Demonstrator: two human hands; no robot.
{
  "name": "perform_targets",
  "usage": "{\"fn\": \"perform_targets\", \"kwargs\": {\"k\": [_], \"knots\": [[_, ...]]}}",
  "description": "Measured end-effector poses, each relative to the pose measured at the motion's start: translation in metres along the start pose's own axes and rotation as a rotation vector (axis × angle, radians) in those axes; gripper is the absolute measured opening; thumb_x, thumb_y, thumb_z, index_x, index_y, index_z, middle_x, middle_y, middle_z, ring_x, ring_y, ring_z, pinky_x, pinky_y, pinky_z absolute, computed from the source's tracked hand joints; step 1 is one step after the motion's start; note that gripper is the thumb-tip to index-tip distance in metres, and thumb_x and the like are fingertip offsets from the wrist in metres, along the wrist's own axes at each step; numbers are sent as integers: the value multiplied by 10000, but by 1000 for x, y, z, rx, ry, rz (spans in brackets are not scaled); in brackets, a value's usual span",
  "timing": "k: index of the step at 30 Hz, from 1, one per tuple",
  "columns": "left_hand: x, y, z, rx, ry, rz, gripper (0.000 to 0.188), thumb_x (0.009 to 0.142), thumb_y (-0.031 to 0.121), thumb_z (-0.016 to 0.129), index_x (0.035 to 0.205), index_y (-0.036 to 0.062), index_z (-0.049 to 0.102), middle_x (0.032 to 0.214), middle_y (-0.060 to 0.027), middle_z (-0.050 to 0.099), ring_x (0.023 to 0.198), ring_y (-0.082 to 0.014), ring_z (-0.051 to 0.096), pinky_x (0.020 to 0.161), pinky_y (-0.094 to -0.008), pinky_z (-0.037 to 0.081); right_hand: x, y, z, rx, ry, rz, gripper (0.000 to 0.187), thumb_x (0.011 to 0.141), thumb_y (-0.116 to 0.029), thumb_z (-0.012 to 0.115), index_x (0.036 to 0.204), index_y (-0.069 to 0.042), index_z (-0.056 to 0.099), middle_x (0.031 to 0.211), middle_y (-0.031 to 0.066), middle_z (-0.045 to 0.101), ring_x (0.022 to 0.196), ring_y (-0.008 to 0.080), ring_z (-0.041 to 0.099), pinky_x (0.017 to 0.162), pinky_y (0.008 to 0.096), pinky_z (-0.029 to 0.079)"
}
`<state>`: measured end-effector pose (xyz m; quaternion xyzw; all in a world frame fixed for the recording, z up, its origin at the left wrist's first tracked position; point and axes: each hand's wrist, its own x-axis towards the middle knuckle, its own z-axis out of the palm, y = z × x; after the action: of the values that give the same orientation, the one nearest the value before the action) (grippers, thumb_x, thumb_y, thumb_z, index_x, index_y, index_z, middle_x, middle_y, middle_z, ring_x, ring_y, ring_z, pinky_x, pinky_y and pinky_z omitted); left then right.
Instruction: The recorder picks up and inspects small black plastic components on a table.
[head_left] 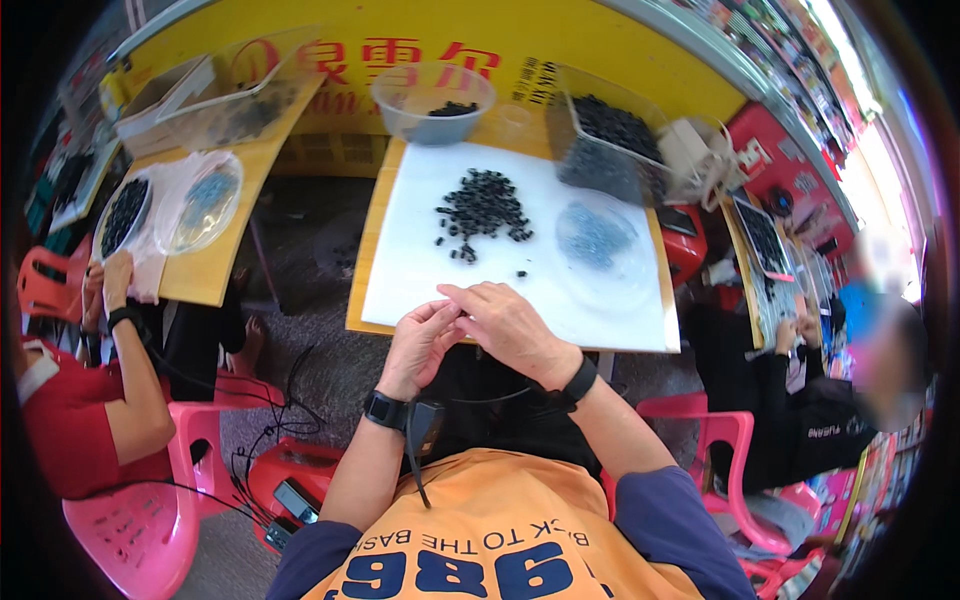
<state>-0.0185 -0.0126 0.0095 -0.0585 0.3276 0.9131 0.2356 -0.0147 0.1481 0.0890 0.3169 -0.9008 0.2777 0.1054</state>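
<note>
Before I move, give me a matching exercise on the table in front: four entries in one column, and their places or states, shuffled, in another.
Column one
1. Loose black pile
2. Light-blue pieces
3. Round clear tub
4. Left hand and right hand

Column two
A. At the far end of the table, toward the left
B. Fingertips close together, by the near edge of the white sheet
C. In a clear round dish, on the sheet's right side
D. Spread directly on the sheet, around its middle

Pairs: 1-D, 2-C, 3-A, 4-B
</note>
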Motion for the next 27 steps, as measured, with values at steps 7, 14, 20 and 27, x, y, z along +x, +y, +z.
{"fn": "perform_targets", "kwargs": {"k": [7,14,20,27], "knots": [[-6,1,2,54,-42,-180,241,931,68,602,1141,-50,587,1037,-164,674,931,-202,684,799,-258,588,-61,32,-26,326,153,346,287,861,-94,682,1145,-61,658,952,137,661,797,234,652,719,309,515],[-7,-1,-1,-70,-44,-258,264,973,128,556,1200,-5,536,1064,-159,668,808,-157,698,682,-199,600,-127,119,-104,-110,274,585,130,834,-73,651,942,-38,715,910,161,680,851,339,652,758,372,518],[-10,-5,5,-24,-54,-276,238,982,95,529,1191,-17,523,1075,-166,658,810,-149,688,718,-195,594,-113,149,-115,-65,-50,472,167,817,-45,646,963,-76,722,913,125,638,900,306,606,808,369,485],[-9,-2,6,-100,-63,-257,255,974,58,530,1211,-36,512,1108,-182,639,902,-180,694,786,-211,596,-110,166,-112,8,-194,377,124,823,-66,655,941,-48,691,914,114,622,915,302,589,805,370,474]]}}
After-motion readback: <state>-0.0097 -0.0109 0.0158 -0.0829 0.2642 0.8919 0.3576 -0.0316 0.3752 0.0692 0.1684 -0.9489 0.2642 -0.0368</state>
